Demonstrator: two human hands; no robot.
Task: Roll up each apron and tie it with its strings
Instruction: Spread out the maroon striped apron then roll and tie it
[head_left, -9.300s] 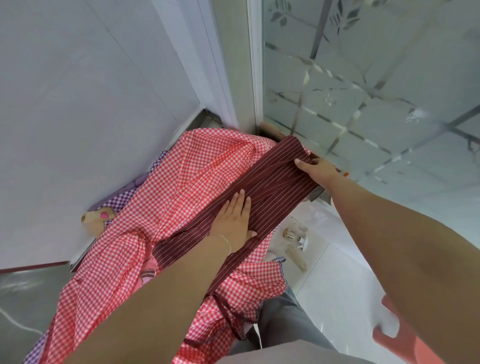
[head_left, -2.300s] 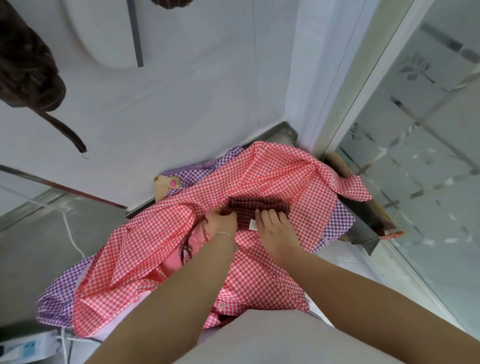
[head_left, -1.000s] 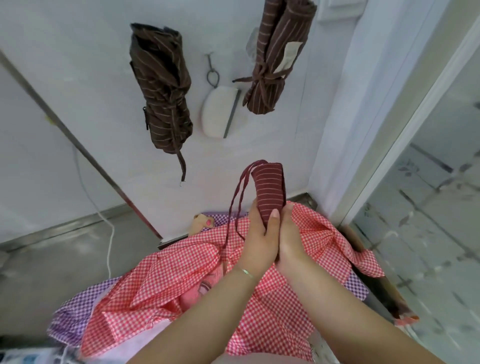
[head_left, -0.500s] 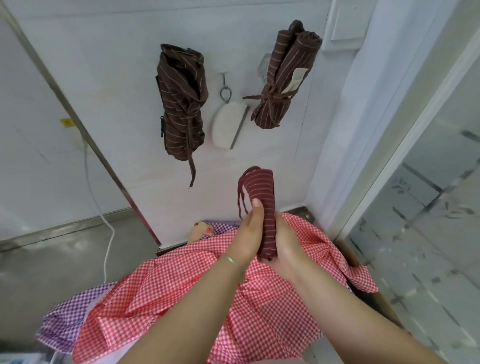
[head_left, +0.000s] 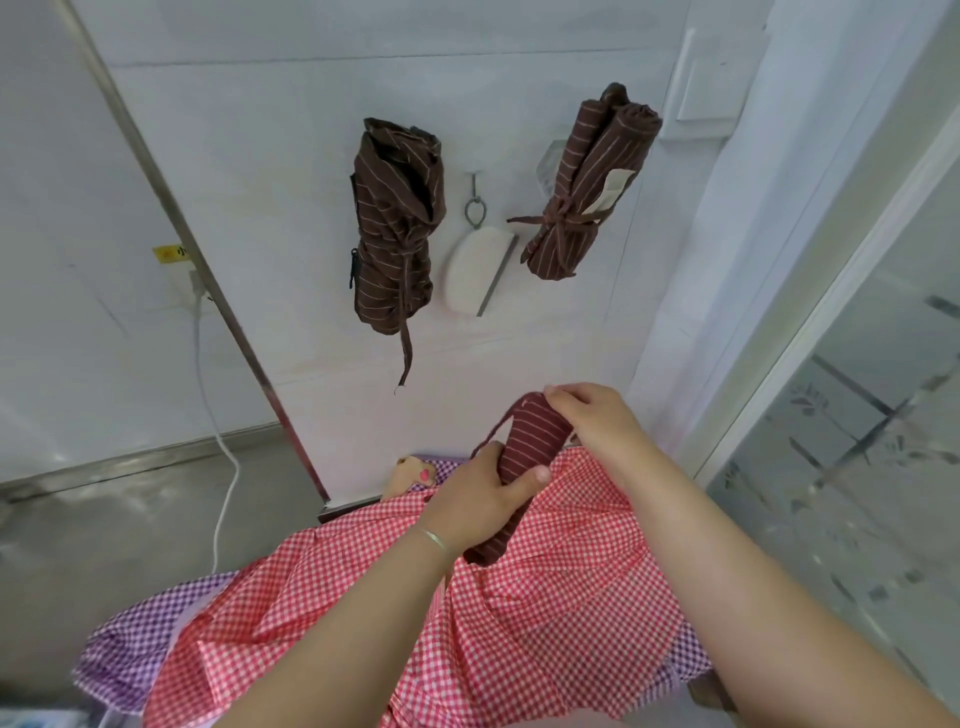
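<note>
Your left hand (head_left: 480, 506) was wrapped around the middle of the rolled maroon striped apron (head_left: 524, 457), fingers curled behind it and the thumb pressed across its front. Your right hand (head_left: 592, 421) pinched the top end of the same roll, fingertips closed on the fabric where a thin maroon string (head_left: 493, 434) looped off to the left side and ran down toward your left hand. The roll stood tilted, its upper end leaning right, its lower end sticking out below your left palm. You held it up off the pile, just above the red checked apron (head_left: 545, 613) that lay spread loose beneath both forearms. A purple checked apron (head_left: 135, 649) showed under the red one at its left edge.

On the white wall (head_left: 291, 156) behind, two brown striped aprons hung already rolled: the left bundle (head_left: 397, 228) with a string dangling below it, and the right bundle (head_left: 587, 187) tied around its middle, a pale label on its side. Between them hung a metal hook (head_left: 474, 205) over a white rounded object (head_left: 478, 273). A white cable (head_left: 208, 389) ran down the wall to your left, and a frosted glass panel (head_left: 857, 467) stood to your right.
</note>
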